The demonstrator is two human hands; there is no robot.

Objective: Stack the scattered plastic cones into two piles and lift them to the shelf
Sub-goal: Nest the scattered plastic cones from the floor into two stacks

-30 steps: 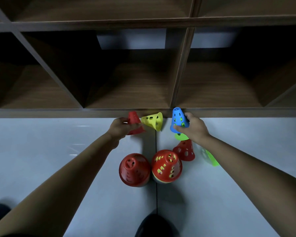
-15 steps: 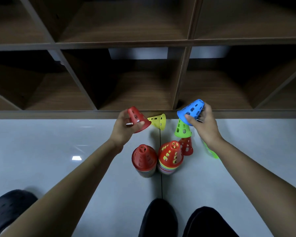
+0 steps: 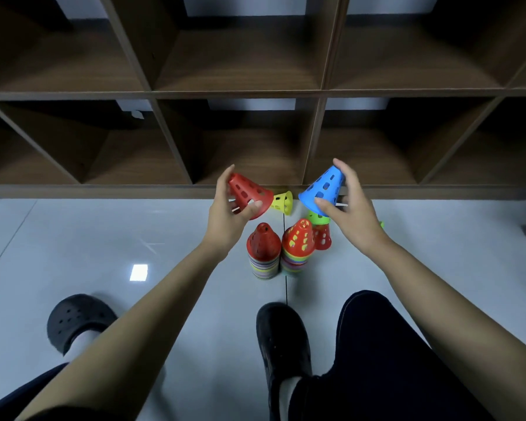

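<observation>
**Pale floor at the shelf, one cone in each hand**

Grey floor (image 3: 73,238) runs up to a dark wooden shelf (image 3: 104,191) of open cubbies. I have both arms stretched forward over it, hands in the air just in front of the bottom rail.

My left hand (image 3: 228,217) grips a red cone (image 3: 248,194), thumb at its rim and fingers curled over the far side. Its long axis slants, with the narrow top up to the left and the mouth down to the right.

My right hand (image 3: 349,208) grips a blue cone (image 3: 324,189) the mirror way, forefinger over the narrow top, thumb at the rim, mouth tipped down to the left.

Between the hands a yellow cone (image 3: 283,202) lies on its side at the shelf's foot. Nearer me, between the wrists, the left pile (image 3: 263,250) and right pile (image 3: 296,247) stand upright and touching, both red-topped. Under the right hand sit a green cone (image 3: 316,218) and a small red cone (image 3: 322,237), just beside the right pile.
</observation>
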